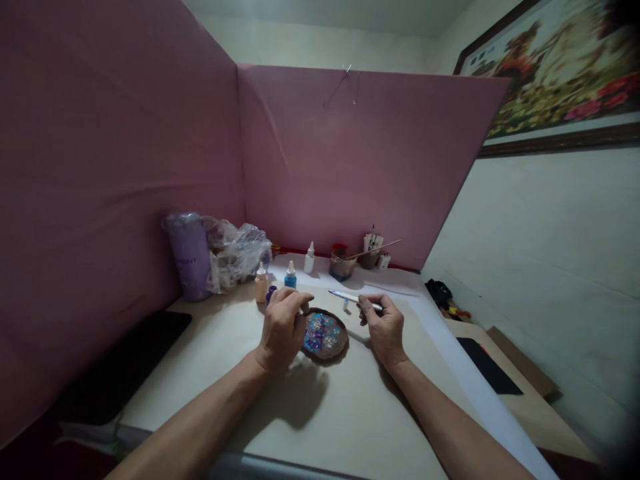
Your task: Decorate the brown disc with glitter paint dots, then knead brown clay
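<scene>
A small round brown dish (325, 335) with blue, purple and pink glittery pieces inside lies on the white table. My left hand (283, 327) rests at the dish's left edge, fingers curled against its rim. My right hand (383, 327) is just right of the dish and pinches a thin white brush (350, 296) that points left and up, its tip above the table behind the dish.
Small dropper bottles stand behind the dish: orange (261, 283), blue (291, 275), white (310, 259). A jar (342, 264) with a stick, a purple container (190, 257) and a crumpled plastic bag (237, 253) sit by the pink partition (350, 167). A black mat (120, 367) lies at left.
</scene>
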